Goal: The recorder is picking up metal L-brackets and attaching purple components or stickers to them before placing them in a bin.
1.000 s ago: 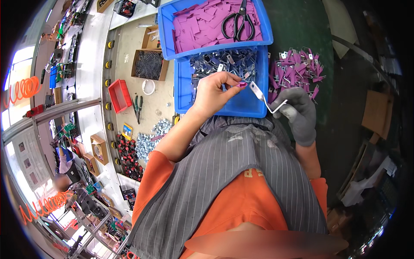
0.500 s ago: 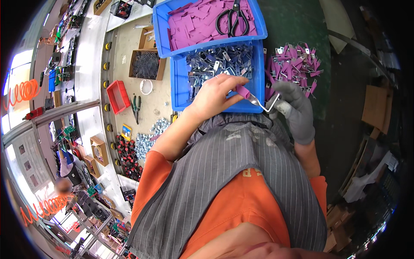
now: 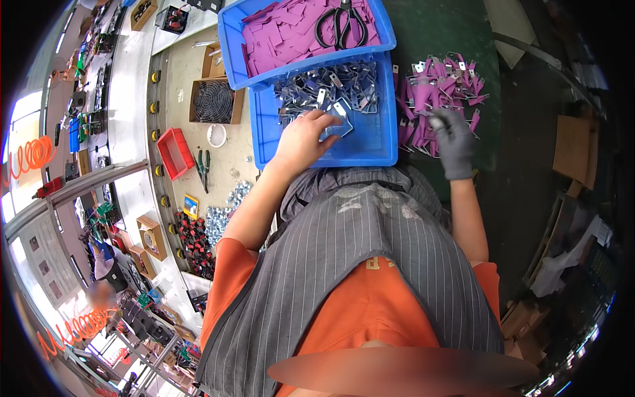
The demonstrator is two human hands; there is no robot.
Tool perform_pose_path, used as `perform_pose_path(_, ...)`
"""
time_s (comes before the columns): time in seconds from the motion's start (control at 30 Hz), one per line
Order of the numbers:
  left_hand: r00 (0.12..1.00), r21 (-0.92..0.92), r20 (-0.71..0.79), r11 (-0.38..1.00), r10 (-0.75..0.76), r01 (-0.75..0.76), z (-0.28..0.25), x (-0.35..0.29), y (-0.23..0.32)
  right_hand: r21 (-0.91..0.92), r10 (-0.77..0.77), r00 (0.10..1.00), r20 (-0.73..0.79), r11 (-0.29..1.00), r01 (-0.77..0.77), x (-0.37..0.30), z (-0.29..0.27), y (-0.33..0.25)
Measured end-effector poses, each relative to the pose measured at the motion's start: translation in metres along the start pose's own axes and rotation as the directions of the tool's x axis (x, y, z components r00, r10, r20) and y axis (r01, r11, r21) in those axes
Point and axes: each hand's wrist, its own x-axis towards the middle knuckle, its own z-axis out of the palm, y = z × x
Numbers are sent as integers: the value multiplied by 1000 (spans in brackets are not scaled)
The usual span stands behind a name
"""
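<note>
Over the lower blue bin point(image 3: 323, 161), my bare left hand point(image 3: 305, 140) reaches in with thumb and fingers apart. Its fingertips are close to a bent metal bracket point(image 3: 348, 123) beside the heap of metal brackets point(image 3: 311, 86); contact is hard to make out. To the right, my right hand point(image 3: 456, 147), in a grey glove, is at the near side of a pile of purple-sleeved brackets point(image 3: 463, 83). Its curled fingers pinch the metal end of a purple-sleeved bracket point(image 3: 422, 94), which is smeared by motion.
Behind, an upper blue bin point(image 3: 231, 40) carries purple pieces point(image 3: 281, 36) and black-handled scissors point(image 3: 342, 30). Left are a red tray point(image 3: 175, 153), pliers point(image 3: 204, 171), a white ring point(image 3: 216, 135), a box of coiled wire point(image 3: 213, 101) and small metal parts point(image 3: 217, 223).
My left hand has let go of the purple sleeve and moved left over the metal brackets. My right hand has carried the sleeved bracket away to the purple pile.
</note>
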Motion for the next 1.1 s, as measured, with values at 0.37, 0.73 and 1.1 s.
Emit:
perform_pose_path(0.37,945,209,184,950,-271,231,38,-12,-77,-103,126,977,-171,984,-145,2,-16,123)
perform_pose_path(0.73,916,337,357,889,184,-311,67,52,-69,36,152,966,-210,988,-147,-1,-2,31)
perform_pose_path(1.1,871,265,327,849,368,-458,84,67,-71,126,-349,891,289,937,326,10,40,-73)
